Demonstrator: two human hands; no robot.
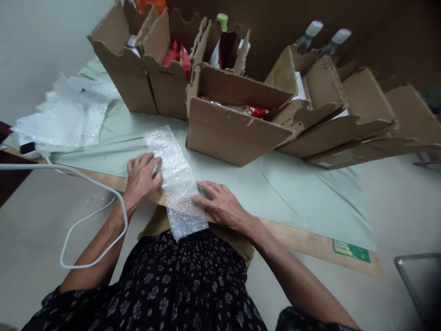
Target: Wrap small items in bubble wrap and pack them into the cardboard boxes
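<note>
Bubble-wrap strip: the strip (181, 181) lies between the two hands, its long axis running from its far end near the front box back toward the person's body. Its upper part rests on the counter (296, 236); its near end passes over the edge, above the lap.
Nearer hand: both are right at it, the left hand (143, 174) on its left long edge, the right hand (217, 201) on the opposite one, slightly closer to the body.
Left hand: loosely curled, thumb and forefinger a little apart, tips at the strip's edge; no firm grip shows.
Right hand: fingers extended and thumb parted from them, tips touching or just beside the strip; whether they press on it I cannot tell.
Front box (234, 131): open cardboard, standing beyond the strip to the right, with red shiny wrapping (257, 111) inside.
Left-hand boxes: one holds red packets (177, 55); the leftmost box (126, 78) has something pale in it, too small to name.
Right-hand boxes: a row of open cartons (351, 119), contents mostly hidden; white-capped bottles (313, 30) show behind them.
Wrap pile: loose bubble-wrap sheets (69, 115) heaped on the counter's left end, well apart from the strip.
</note>
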